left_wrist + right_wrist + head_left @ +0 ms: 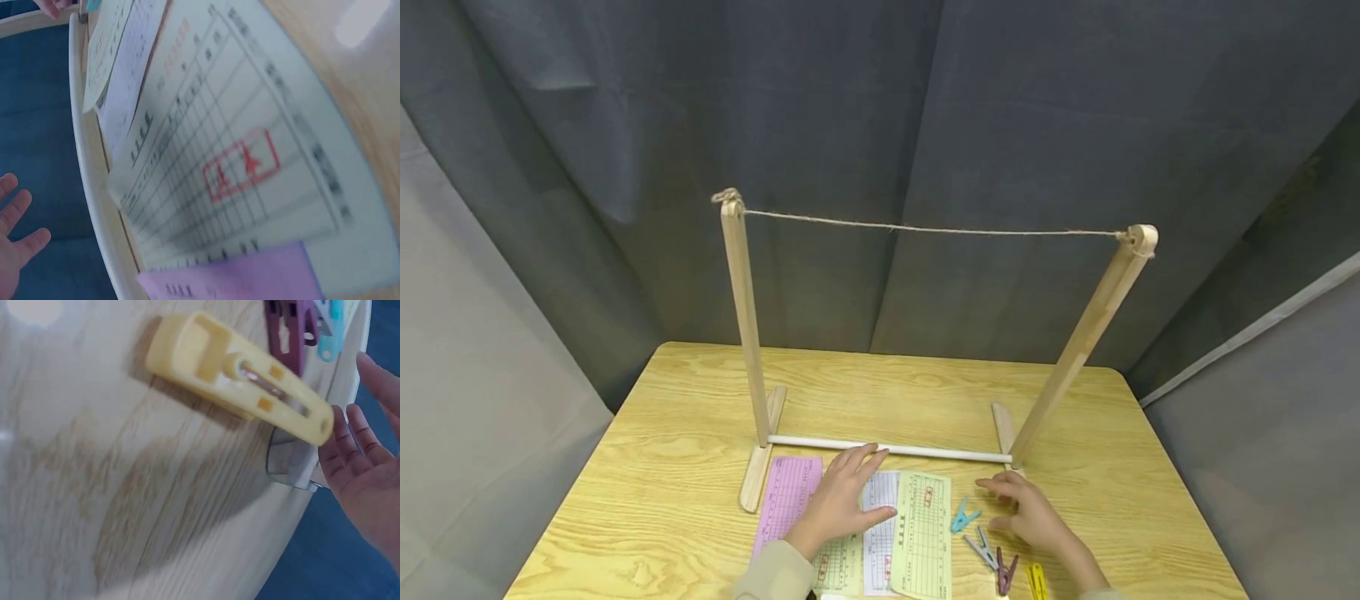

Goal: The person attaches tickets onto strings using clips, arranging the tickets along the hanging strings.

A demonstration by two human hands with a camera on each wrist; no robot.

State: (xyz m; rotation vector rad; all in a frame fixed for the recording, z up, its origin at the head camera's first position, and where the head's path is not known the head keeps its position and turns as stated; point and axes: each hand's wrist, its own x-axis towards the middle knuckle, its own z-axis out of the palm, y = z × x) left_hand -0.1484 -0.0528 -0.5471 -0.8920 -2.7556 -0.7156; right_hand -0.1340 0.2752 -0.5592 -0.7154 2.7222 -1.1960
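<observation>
My left hand (842, 502) hovers with spread fingers over a row of printed paper slips and holds nothing. The row has a purple slip (792, 496), a pale green slip (844, 562) partly hidden by the hand, a white slip (880, 546) and another green slip (925, 533) overlapping it. My right hand (1026, 512), fingers loosely bent and holding nothing, is beside the clothespins. They are a blue clothespin (962, 517), a grey one (982, 550), a dark purple one (1006, 573) and a yellow clothespin (244, 378), large in the right wrist view.
Behind the slips stands a wooden frame with a left post (745, 325) and a right post (1078, 350). A string (925, 229) spans their tops, and a white rod (940, 452) joins them low down. The wood-grain table (625, 500) backs onto a dark grey curtain (820, 125).
</observation>
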